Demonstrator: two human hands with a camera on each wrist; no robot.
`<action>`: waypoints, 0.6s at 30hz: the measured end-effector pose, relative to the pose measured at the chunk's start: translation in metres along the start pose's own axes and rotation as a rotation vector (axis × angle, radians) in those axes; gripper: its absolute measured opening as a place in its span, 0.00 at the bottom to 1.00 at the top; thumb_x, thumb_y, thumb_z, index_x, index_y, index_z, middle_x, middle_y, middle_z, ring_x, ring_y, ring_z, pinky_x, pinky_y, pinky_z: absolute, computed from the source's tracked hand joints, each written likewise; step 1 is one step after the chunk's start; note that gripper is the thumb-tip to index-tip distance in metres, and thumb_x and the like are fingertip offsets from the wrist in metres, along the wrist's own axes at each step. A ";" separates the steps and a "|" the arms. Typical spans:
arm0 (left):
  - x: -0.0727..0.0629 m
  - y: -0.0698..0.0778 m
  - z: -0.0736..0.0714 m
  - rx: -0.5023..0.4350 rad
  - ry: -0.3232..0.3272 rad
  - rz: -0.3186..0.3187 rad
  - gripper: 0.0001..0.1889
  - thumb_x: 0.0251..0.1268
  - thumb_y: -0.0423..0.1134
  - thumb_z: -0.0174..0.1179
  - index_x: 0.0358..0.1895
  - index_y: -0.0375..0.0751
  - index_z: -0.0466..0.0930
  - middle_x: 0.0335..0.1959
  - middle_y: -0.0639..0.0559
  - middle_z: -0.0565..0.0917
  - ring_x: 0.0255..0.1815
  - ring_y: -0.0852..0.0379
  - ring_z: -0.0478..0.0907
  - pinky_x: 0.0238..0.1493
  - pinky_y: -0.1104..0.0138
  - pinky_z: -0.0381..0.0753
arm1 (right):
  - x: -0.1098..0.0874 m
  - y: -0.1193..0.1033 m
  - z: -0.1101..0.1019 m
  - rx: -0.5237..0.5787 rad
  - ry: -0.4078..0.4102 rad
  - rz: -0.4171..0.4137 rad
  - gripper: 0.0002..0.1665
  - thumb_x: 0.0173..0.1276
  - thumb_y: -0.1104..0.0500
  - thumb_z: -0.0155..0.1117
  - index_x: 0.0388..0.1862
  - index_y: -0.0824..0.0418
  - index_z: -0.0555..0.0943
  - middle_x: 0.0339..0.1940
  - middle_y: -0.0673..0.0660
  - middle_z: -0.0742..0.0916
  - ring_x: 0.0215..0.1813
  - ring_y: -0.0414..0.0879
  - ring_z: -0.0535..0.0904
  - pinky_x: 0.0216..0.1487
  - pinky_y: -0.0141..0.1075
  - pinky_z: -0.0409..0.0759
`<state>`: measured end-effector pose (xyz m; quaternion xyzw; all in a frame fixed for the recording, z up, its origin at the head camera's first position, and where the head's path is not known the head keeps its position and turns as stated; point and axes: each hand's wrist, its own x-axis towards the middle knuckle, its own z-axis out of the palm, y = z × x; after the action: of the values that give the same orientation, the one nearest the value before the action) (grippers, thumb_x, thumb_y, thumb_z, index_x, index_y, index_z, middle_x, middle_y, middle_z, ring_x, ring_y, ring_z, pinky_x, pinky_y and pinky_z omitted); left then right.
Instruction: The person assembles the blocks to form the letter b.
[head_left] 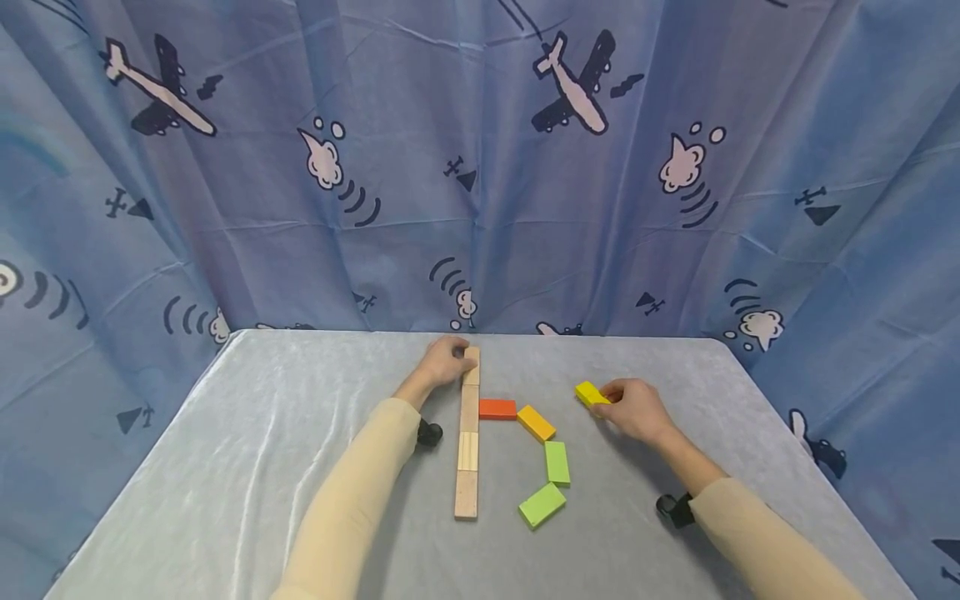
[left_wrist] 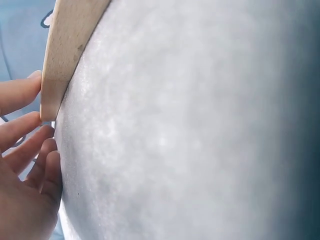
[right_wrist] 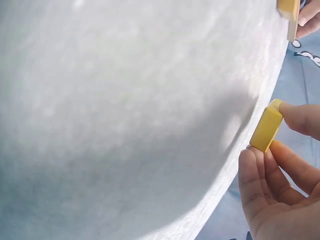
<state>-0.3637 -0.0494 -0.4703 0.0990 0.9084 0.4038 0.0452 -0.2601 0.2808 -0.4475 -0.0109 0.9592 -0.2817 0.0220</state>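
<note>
At the far end of a straight row of plain wooden blocks [head_left: 468,492], my left hand [head_left: 442,362] holds the last wooden block [head_left: 472,375] between thumb and fingertips. The left wrist view shows the thumb on this block's side [left_wrist: 65,55] and a finger at its end corner. Right of the row, my right hand [head_left: 633,408] pinches a yellow block [right_wrist: 267,127] by its ends, thumb on one and fingers on the other. An orange-red block [head_left: 497,409], an orange block [head_left: 536,423] and two green blocks [head_left: 557,463] curve from the row toward the front.
A pale cloth covers the table [head_left: 315,467]. Behind its far edge hangs a blue curtain [head_left: 420,192] printed with planes and clouds. Dark cameras sit on the left wrist [head_left: 430,433] and the right wrist [head_left: 675,508].
</note>
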 end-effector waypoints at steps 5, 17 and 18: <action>-0.002 0.001 -0.001 0.002 -0.007 0.000 0.25 0.70 0.41 0.64 0.66 0.32 0.76 0.65 0.38 0.76 0.67 0.43 0.72 0.66 0.52 0.72 | -0.003 -0.007 -0.002 0.013 0.013 -0.036 0.23 0.65 0.59 0.72 0.53 0.74 0.83 0.46 0.66 0.86 0.46 0.56 0.80 0.47 0.48 0.81; -0.006 0.000 -0.002 0.030 -0.019 0.029 0.25 0.69 0.41 0.66 0.64 0.31 0.78 0.63 0.38 0.77 0.65 0.42 0.73 0.65 0.52 0.73 | -0.013 -0.023 0.000 0.049 0.016 -0.084 0.22 0.65 0.59 0.73 0.53 0.72 0.84 0.47 0.64 0.87 0.47 0.55 0.81 0.48 0.48 0.81; -0.006 0.000 -0.003 0.031 -0.020 0.026 0.25 0.69 0.41 0.66 0.64 0.32 0.78 0.63 0.38 0.77 0.65 0.42 0.72 0.65 0.52 0.73 | -0.014 -0.025 0.000 0.051 0.014 -0.088 0.22 0.65 0.59 0.73 0.53 0.72 0.84 0.46 0.64 0.87 0.47 0.55 0.81 0.48 0.48 0.81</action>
<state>-0.3581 -0.0526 -0.4683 0.1154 0.9126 0.3894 0.0474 -0.2456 0.2602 -0.4336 -0.0504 0.9505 -0.3067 0.0030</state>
